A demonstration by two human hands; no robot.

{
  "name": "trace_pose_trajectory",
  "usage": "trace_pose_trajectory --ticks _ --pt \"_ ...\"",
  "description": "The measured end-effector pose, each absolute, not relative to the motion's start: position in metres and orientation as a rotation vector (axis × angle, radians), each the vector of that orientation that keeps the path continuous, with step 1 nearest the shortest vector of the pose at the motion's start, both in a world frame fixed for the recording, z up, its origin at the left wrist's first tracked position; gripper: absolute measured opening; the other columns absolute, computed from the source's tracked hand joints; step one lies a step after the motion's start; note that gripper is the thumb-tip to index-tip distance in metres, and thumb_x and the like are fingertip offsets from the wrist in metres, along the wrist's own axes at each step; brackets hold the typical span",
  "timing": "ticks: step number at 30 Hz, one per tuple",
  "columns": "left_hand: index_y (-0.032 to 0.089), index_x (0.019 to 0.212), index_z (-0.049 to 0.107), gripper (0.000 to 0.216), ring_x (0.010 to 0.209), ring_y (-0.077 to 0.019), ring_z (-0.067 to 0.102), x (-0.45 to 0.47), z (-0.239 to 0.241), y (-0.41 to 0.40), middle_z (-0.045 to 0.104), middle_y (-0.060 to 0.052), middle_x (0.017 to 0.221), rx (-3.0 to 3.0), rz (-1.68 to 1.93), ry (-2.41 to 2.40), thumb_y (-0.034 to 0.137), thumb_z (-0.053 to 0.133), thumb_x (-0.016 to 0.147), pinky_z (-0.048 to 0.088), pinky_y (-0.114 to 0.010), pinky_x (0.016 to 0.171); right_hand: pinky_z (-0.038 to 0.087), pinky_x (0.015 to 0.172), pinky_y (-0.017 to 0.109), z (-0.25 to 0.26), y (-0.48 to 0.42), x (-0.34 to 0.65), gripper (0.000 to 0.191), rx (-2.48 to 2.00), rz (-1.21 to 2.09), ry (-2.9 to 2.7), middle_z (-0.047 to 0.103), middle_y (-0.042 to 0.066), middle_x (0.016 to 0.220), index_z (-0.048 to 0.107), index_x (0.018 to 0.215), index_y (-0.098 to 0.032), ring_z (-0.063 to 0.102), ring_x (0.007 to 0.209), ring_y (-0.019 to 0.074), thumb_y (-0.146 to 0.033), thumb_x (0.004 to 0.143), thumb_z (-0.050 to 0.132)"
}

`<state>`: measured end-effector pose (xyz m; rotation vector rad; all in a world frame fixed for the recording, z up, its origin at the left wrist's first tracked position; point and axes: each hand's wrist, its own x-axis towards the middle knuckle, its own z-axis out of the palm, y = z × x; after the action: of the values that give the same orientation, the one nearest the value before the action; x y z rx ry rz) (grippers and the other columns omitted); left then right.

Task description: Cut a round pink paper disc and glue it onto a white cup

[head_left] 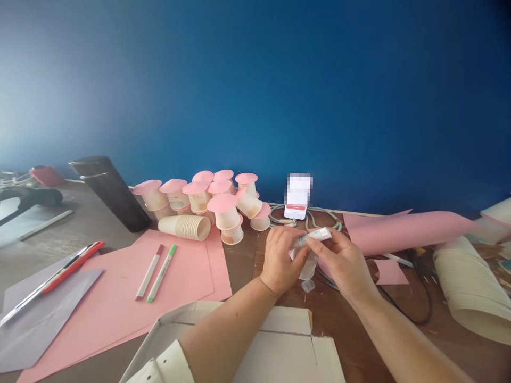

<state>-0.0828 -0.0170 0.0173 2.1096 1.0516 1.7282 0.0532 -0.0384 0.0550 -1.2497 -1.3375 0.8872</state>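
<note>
The glue tube (315, 234) lies near-horizontal over the table's middle, nozzle end toward 9 o'clock. The right hand (345, 260) clamps it from 4 o'clock; the left hand (283, 258) closes around a cup (308, 266) beneath, a small cap (307, 285) at 6 o'clock.

The hands (311, 255) meet over the table (96, 223), a glue tube (317, 234) between them and a small cap (307, 285) lying below. Behind them stands a phone (296, 205). To the left, paper cups (207, 205) cluster; 2 markers (156, 272) lie on a paper sheet (120, 303), a cutter (56, 279) farther left.
</note>
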Motion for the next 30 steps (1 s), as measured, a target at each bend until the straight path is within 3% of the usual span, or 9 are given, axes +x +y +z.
trace_pose_trajectory --ticks 5,9,25,30 --pt "0.021 0.105 0.058 0.024 0.099 -0.0200 0.057 -0.0852 0.0172 -0.0145 0.067 -0.005 0.102 2.101 1.730 1.090 0.021 0.064 0.082 0.044 -0.039 0.089 0.052 0.091 0.035 0.0534 -0.0340 0.0616 0.043 -1.162 0.909 -1.289 0.070 0.005 0.116 0.063 0.119 -0.025 0.063 0.108 0.0253 -0.047 0.082 0.066" --pt "0.021 0.104 0.060 0.023 0.100 -0.0204 0.057 -0.0855 0.0177 -0.0138 0.068 -0.004 0.102 2.109 1.698 1.099 0.021 0.065 0.082 0.044 -0.039 0.089 0.049 0.097 0.038 0.0527 -0.0339 0.0622 0.038 -1.135 0.926 -1.262 0.068 0.003 0.122 0.067 0.117 -0.027 0.059 0.117 0.0265 -0.045 0.083 0.066" --pt "0.020 0.101 0.060 0.022 0.095 -0.0207 0.058 -0.0848 0.0145 -0.0133 0.068 -0.004 0.097 2.125 1.743 1.114 0.024 0.067 0.080 0.045 -0.039 0.087 0.051 0.075 0.031 0.0500 -0.0330 0.0598 0.027 -1.230 0.844 -1.140 0.073 0.000 0.086 0.072 0.090 -0.024 0.065 0.080 0.0186 -0.044 0.072 0.076" --pt "0.020 0.102 0.060 0.022 0.096 -0.0209 0.058 -0.0846 0.0155 -0.0155 0.068 -0.004 0.097 2.128 1.730 1.114 0.024 0.067 0.081 0.045 -0.039 0.088 0.050 0.072 0.031 0.0493 -0.0328 0.0616 0.028 -1.244 0.832 -1.157 0.072 0.001 0.084 0.071 0.089 -0.023 0.064 0.077 0.0181 -0.045 0.072 0.076"
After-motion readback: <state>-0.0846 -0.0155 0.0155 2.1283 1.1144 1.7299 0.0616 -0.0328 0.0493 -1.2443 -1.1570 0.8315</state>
